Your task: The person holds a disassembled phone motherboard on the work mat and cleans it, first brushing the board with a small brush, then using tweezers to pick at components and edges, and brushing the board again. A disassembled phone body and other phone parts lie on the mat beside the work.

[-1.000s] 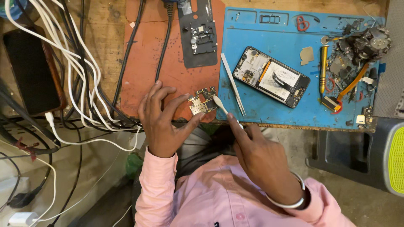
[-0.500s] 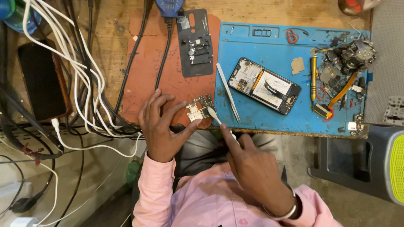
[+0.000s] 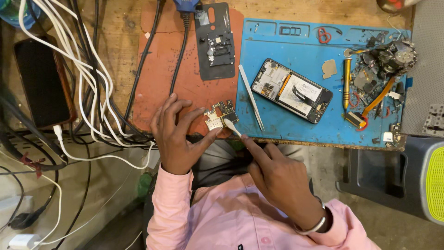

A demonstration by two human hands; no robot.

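Pinching a small circuit board [image 3: 220, 116] at the desk's front edge while a white-tipped swab [image 3: 231, 126] touches it.

The left hand [image 3: 178, 139] holds the board between thumb and fingertips, narrow grip, just over the near edge of the red-brown mat [image 3: 162, 78]. The right hand [image 3: 277, 178] grips the swab's stick between thumb and forefinger, its white tip resting on the board's right side. Just right of the board, white tweezers [image 3: 251, 96] lie slanted on the blue work mat [image 3: 296, 41], beside an opened phone [image 3: 291, 90] with its insides showing. Farther right sit a yellow-handled screwdriver [image 3: 347, 83] and a heap of loose phone parts [image 3: 384, 65]. Above the board, a dark back cover [image 3: 215, 41] lies across the red-brown mat. White and black cables [image 3: 88, 78] run down the left side, past a dark phone [image 3: 41, 83] lying flat.
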